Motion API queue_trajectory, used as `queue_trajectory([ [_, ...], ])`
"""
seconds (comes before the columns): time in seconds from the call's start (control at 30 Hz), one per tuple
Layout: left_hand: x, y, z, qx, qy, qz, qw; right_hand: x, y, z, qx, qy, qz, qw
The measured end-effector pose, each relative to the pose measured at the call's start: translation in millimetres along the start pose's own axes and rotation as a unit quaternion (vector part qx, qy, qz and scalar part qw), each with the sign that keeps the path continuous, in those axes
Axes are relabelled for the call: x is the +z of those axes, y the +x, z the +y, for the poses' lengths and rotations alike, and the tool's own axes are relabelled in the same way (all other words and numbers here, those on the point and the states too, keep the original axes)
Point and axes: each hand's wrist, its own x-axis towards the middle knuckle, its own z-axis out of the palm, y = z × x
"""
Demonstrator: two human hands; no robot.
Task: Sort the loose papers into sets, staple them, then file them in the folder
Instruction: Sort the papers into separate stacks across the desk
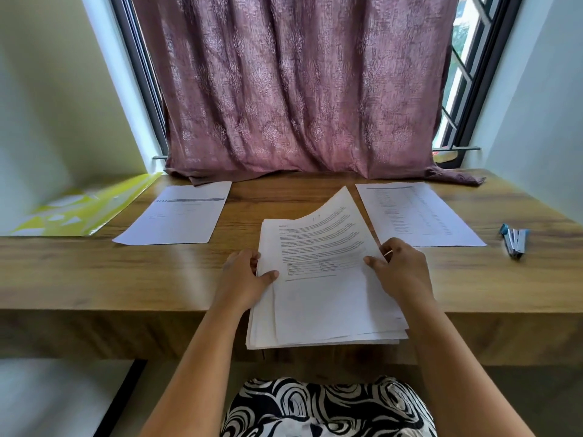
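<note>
A stack of loose white papers (321,313) hangs over the desk's front edge at the centre. My left hand (244,275) grips the stack's left edge, thumb on top. My right hand (400,266) pinches the right edge of the top sheet (325,238), whose far corner is lifted and curled. A single printed sheet (176,214) lies flat to the left. Another sheet with a list (416,212) lies flat to the right. A yellow-green folder (85,209) lies at the far left. A blue and silver stapler (515,241) sits at the right.
The wooden desk (126,272) runs the full width, with a thick front edge. A mauve curtain (299,89) hangs over the window and bunches on the desk's back. Pale walls close in on both sides.
</note>
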Motion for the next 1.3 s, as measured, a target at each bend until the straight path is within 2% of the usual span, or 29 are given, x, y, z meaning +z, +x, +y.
queue_trajectory([
  [0.23, -4, 5, -3, 0.018, 0.02, -0.019, 0.999, -15, 18, 5, -0.019, -0.006, 0.03, 0.999],
  [0.37, -8, 33, 7, 0.056, 0.053, -0.004, 0.997, -24, 40, 1, 0.041, 0.085, 0.059, 0.994],
  [0.47, -5, 68, 22, 0.138, 0.125, 0.001, 0.982, -23, 62, -8, 0.086, 0.177, 0.07, 0.978],
  [0.57, 6, 95, 33, 0.175, 0.174, -0.06, 0.967, -14, 85, -20, 0.113, 0.252, 0.059, 0.959],
  [0.67, 19, 112, 41, 0.173, 0.233, -0.113, 0.95, -2, 99, -31, 0.131, 0.367, -0.009, 0.921],
  [0.77, 30, 123, 39, 0.184, 0.218, -0.129, 0.95, 1, 112, -38, 0.151, 0.491, -0.066, 0.855],
  [0.83, 35, 124, 35, 0.192, 0.206, -0.124, 0.952, 3, 122, -42, 0.167, 0.524, -0.093, 0.83],
  [0.9, 36, 122, 33, 0.197, 0.206, -0.122, 0.951, 5, 133, -41, 0.176, 0.527, -0.105, 0.825],
  [0.97, 34, 116, 30, 0.198, 0.21, -0.127, 0.949, 10, 146, -38, 0.178, 0.505, -0.115, 0.837],
  [1.03, 32, 104, 25, 0.205, 0.209, -0.128, 0.948, 20, 160, -34, 0.17, 0.433, -0.129, 0.876],
  [1.1, 31, 91, 18, 0.209, 0.203, -0.121, 0.949, 33, 175, -28, 0.13, 0.283, -0.114, 0.944],
  [1.17, 28, 82, 12, 0.212, 0.186, -0.102, 0.954, 44, 186, -22, 0.052, 0.099, -0.088, 0.99],
  [1.23, 25, 77, 8, 0.219, 0.159, -0.082, 0.959, 52, 191, -18, -0.032, -0.079, -0.093, 0.992],
  [1.3, 24, 73, 6, 0.225, 0.141, -0.062, 0.962, 62, 189, -16, -0.105, -0.164, -0.102, 0.975],
])
